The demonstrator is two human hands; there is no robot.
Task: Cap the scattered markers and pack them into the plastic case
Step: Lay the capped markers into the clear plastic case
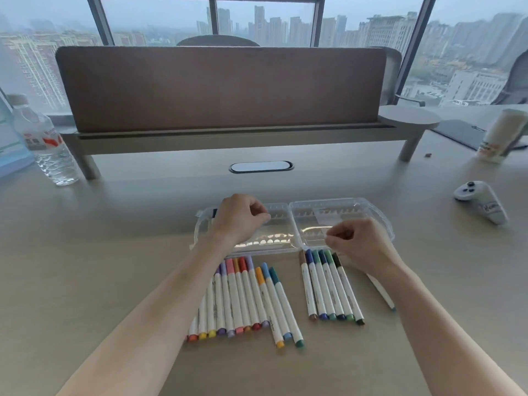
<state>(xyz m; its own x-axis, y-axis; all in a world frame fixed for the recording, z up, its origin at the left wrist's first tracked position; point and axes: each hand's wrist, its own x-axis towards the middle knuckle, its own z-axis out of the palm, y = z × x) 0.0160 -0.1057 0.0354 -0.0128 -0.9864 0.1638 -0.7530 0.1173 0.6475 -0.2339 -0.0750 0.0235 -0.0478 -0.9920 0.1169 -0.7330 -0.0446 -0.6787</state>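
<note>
Open plastic case (294, 224) at desk (114, 252) centre, two marker rows just before it, larger row (245, 298) left, smaller row (331, 287) right, bottle (47, 144) far left, controller (480, 200) far right, partition (220, 87) behind.

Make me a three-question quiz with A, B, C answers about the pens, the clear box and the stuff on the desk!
1. Where is the water bottle?
A. far left of the desk
B. inside the case
C. beside the controller

2. How many markers lie in the right-hand group near the case?
A. two
B. six
C. twelve

3. The plastic case is:
A. shut
B. open flat
C. upright

Answers: 1 A, it stands at the desk's left edge. 2 B, six lie side by side. 3 B, both halves lie open on the desk.
</note>
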